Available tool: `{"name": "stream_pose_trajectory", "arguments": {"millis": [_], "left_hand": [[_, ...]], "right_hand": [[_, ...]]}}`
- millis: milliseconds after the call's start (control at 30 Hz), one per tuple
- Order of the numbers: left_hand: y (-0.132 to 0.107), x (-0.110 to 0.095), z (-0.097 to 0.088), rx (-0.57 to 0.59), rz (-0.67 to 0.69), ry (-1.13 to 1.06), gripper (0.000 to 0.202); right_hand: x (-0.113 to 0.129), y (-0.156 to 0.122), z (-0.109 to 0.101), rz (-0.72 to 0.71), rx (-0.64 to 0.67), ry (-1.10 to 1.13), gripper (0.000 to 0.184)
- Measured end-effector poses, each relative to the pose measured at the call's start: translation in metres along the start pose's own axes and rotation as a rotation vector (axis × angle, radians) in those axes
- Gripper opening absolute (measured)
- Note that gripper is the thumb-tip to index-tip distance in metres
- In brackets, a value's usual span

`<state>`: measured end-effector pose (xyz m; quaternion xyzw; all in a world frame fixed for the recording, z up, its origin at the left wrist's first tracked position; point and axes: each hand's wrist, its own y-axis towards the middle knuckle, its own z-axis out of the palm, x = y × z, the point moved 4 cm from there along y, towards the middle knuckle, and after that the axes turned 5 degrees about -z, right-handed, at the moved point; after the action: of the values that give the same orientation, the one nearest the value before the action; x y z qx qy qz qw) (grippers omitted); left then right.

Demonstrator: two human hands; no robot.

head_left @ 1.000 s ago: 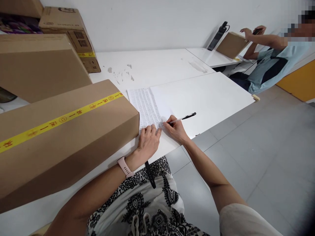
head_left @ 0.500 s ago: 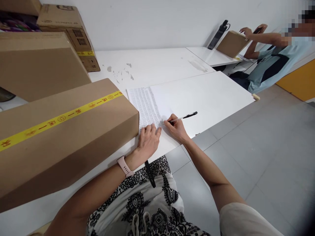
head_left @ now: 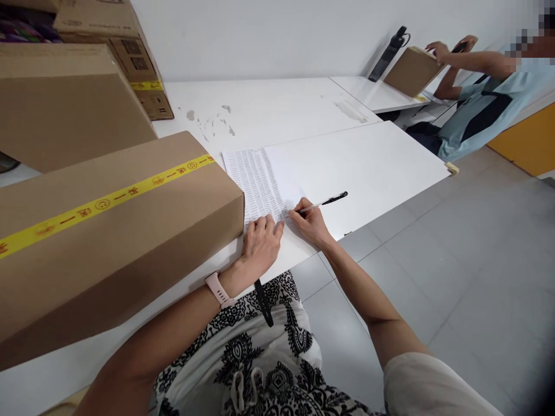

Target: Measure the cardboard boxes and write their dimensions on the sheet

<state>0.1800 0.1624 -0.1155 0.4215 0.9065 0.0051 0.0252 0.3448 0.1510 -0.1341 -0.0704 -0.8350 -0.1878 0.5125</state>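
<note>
A printed sheet (head_left: 255, 182) with dense rows of small text lies on the white table (head_left: 368, 167). My right hand (head_left: 310, 222) grips a pen (head_left: 323, 202) with its tip on the sheet's lower right part. My left hand (head_left: 260, 245) lies flat on the sheet's near end, fingers stretched out, a pink watch on the wrist. A long cardboard box with yellow tape (head_left: 108, 231) stands just left of the sheet, touching its edge.
More cardboard boxes (head_left: 65, 98) are stacked at the back left. At the far right another person (head_left: 481, 110) sits at an adjoining table holding a small box (head_left: 411, 69). A black device (head_left: 388, 52) leans on the wall. Grey tiled floor lies to the right.
The pen and my right hand have shifted very slightly on the sheet. The view has tilted a little; my left hand stays put.
</note>
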Motion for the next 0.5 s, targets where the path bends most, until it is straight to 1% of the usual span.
{"name": "stream_pose_trajectory", "arguments": {"millis": [500], "left_hand": [[0.0005, 0.0002, 0.0018, -0.002, -0.002, -0.007, 0.048]], "right_hand": [[-0.0012, -0.0004, -0.0007, 0.018, -0.010, -0.010, 0.024]]}}
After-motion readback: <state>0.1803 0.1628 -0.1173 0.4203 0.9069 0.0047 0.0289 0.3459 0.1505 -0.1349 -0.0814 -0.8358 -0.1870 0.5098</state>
